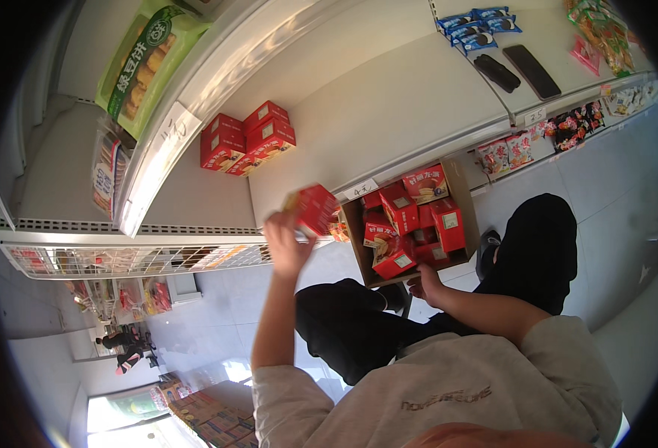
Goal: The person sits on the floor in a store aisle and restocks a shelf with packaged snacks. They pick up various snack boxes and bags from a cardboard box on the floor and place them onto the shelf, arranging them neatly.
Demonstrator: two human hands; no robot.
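My left hand (287, 246) grips a red snack box (316, 208), blurred and held in the air before the shelf's front edge. An open cardboard carton (470, 210) holds several red boxes (399, 208) of the same kind, lying jumbled at different angles. At the carton's near edge, my right hand (430, 287) has hold of the cardboard, with the thumb by the rim and the fingers lower down. On the white shelf (374, 95), more red boxes (248, 140) stand stacked in a tight group at the left. The carton's underside and its support are hidden.
An upper shelf edge (194, 95) with a green pastry pack (147, 67) overhangs the left. Blue cookie packets (477, 28), a phone-like black slab (532, 71) and a black object (497, 73) lie at the right. A wire-fronted rack (138, 257) runs left; people (124, 347) are farther off.
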